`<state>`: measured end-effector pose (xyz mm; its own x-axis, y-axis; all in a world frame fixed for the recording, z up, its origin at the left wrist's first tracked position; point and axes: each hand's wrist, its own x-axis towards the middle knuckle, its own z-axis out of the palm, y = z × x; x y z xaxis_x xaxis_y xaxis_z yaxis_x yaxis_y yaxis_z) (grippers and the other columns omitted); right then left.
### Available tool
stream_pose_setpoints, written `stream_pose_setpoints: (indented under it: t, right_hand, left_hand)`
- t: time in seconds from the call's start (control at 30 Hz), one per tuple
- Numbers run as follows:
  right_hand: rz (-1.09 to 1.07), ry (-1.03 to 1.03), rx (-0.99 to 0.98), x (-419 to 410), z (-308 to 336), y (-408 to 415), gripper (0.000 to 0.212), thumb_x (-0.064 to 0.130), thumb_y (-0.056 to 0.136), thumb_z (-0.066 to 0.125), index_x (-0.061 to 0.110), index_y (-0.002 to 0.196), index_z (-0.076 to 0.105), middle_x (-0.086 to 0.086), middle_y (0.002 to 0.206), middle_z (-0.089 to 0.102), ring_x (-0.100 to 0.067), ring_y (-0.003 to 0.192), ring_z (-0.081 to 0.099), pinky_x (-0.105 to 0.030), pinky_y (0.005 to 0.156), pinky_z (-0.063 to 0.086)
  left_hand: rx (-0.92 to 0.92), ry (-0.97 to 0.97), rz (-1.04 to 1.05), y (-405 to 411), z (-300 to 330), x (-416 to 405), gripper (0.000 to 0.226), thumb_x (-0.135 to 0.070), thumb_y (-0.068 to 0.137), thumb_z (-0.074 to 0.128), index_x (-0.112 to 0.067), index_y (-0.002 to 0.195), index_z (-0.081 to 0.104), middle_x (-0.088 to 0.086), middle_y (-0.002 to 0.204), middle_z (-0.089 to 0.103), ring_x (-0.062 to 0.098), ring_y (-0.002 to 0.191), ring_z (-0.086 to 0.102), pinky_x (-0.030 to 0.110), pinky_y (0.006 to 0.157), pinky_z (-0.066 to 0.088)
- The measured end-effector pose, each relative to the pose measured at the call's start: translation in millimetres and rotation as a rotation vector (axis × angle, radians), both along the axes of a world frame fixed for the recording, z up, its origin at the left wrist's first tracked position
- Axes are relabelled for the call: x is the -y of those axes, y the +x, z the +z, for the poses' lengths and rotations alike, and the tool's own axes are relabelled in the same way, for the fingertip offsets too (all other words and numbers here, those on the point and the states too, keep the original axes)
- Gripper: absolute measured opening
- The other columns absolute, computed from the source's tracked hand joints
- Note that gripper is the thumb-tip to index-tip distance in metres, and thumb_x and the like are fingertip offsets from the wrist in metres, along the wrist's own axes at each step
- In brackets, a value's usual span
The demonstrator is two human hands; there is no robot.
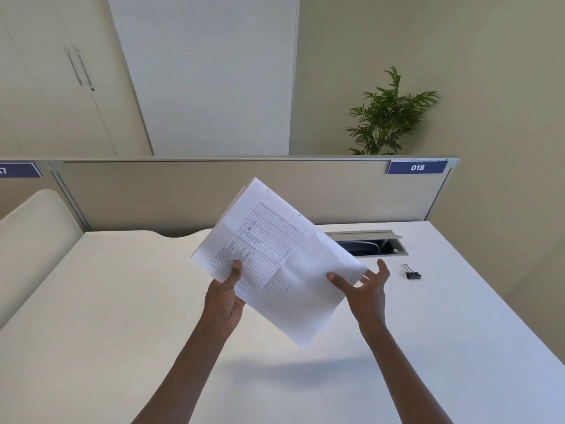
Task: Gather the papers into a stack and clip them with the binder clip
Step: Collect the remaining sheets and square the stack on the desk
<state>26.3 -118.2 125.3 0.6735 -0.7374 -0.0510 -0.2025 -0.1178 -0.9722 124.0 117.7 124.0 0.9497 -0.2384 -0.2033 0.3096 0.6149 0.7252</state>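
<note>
A stack of white papers (275,255), the top sheet printed with a table, is held tilted in the air above the white desk (122,301). My left hand (224,301) grips its left edge, thumb on top. My right hand (363,289) supports the right edge with its thumb on the top sheet and its fingers spread behind; its hold looks loose. A small black binder clip (412,273) lies on the desk to the right of my right hand, apart from the papers.
An open cable tray (373,244) is set into the desk behind the papers. A beige partition (183,197) with a blue "018" label (417,167) closes the far edge. A plant (388,114) stands beyond it. A neighbouring desk (30,240) lies left.
</note>
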Motion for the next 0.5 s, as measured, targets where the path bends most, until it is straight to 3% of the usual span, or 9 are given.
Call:
stream_pose_setpoints:
  t: [0.1, 0.23, 0.4, 0.5]
  right_hand:
    - [0.108, 0.247, 0.074, 2, -3, -1, 0.102, 0.034, 0.059, 0.094, 0.022, 0.142, 0.035, -0.003, 0.111, 0.071, -0.023, 0.101, 0.068, -0.043, 0.091, 0.054]
    - [0.284, 0.459, 0.209, -8, -4, -3, 0.049, 0.011, 0.070, 0.085, 0.005, 0.113, 0.065, -0.016, 0.108, 0.073, -0.038, 0.100, 0.069, -0.046, 0.085, 0.056]
    - [0.308, 0.423, 0.227, -12, 2, -4, 0.035, 0.006, 0.075, 0.081, 0.001, 0.107, 0.071, -0.016, 0.105, 0.075, -0.037, 0.097, 0.071, -0.048, 0.086, 0.058]
    - [0.281, 0.355, 0.206, -12, 7, -4, 0.025, 0.002, 0.077, 0.078, 0.000, 0.101, 0.072, -0.015, 0.099, 0.076, -0.036, 0.092, 0.073, -0.046, 0.081, 0.059]
  left_hand:
    - [-0.069, -0.118, -0.009, 0, -2, 3, 0.033, -0.015, 0.097, 0.056, -0.020, 0.130, 0.060, 0.004, 0.125, 0.070, 0.024, 0.114, 0.067, 0.048, 0.087, 0.058]
    - [-0.156, -0.184, -0.024, 0, -9, 9, 0.041, -0.017, 0.097, 0.057, -0.021, 0.138, 0.055, 0.007, 0.132, 0.066, 0.028, 0.116, 0.066, 0.053, 0.085, 0.058]
    - [-0.245, -0.186, -0.043, -1, -14, 12, 0.045, -0.020, 0.093, 0.061, -0.020, 0.137, 0.056, 0.011, 0.132, 0.065, 0.031, 0.120, 0.062, 0.054, 0.087, 0.056]
    - [-0.276, -0.104, -0.002, -1, -16, 10, 0.046, -0.017, 0.090, 0.065, -0.019, 0.135, 0.057, 0.011, 0.128, 0.067, 0.028, 0.110, 0.066, 0.044, 0.071, 0.063]
